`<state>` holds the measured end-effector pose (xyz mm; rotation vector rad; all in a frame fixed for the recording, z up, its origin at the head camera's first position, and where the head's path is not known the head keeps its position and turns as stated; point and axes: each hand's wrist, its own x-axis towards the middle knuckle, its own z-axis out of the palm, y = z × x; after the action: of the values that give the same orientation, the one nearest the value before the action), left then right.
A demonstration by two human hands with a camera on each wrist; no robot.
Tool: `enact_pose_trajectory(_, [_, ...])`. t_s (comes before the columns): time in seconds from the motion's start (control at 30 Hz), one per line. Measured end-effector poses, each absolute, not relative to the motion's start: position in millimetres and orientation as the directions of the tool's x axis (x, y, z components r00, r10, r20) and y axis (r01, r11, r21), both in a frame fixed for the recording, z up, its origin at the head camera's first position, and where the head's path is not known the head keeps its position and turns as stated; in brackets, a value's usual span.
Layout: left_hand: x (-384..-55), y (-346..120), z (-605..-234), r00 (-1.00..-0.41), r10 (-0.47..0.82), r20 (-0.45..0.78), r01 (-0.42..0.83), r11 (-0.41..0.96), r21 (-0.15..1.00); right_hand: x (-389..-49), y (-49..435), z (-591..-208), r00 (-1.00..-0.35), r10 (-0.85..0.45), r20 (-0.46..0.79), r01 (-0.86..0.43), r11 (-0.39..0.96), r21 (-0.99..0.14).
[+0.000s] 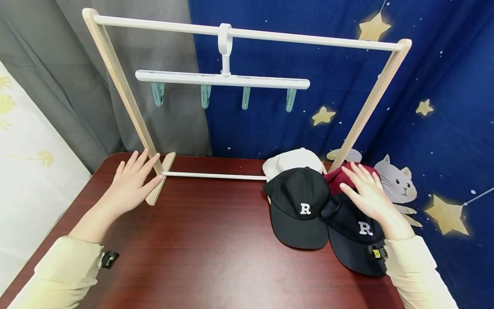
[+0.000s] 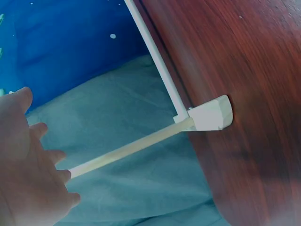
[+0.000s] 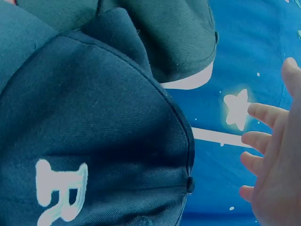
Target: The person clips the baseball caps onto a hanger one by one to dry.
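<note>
My left hand (image 1: 133,184) is held up with straight, spread fingers in front of the left post of a wooden rack (image 1: 119,81), holding nothing. In the left wrist view, that hand (image 2: 30,165) overlaps the post; contact cannot be told. My right hand (image 1: 368,197) hovers with extended fingers above a dark red cap (image 1: 335,179) and a navy cap (image 1: 343,238) with a white R. It appears apart from the navy cap (image 3: 103,113) in the right wrist view. Beside these lie a black cap (image 1: 293,193) with an R and a white cap (image 1: 283,163).
A white hanger (image 1: 185,78) with several teal clips (image 1: 206,96) hangs from the rack's top rod (image 1: 293,38). A lower white rod (image 1: 216,175) runs along the back of the brown table (image 1: 208,240). Grey and blue curtains stand behind.
</note>
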<state>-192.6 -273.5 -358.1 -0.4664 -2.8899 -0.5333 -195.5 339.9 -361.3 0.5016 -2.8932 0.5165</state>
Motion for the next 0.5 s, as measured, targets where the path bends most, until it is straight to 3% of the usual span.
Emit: enact_pose_trajectory(0.5, [-192.1, -255.3, -354.9, -0.915, 0.275, 0.294, 0.377, 0.843, 0.385, -193.5, 331.3, -357.4, -0.911, -0.279, 0.303, -0.38, 0.851, -0.362])
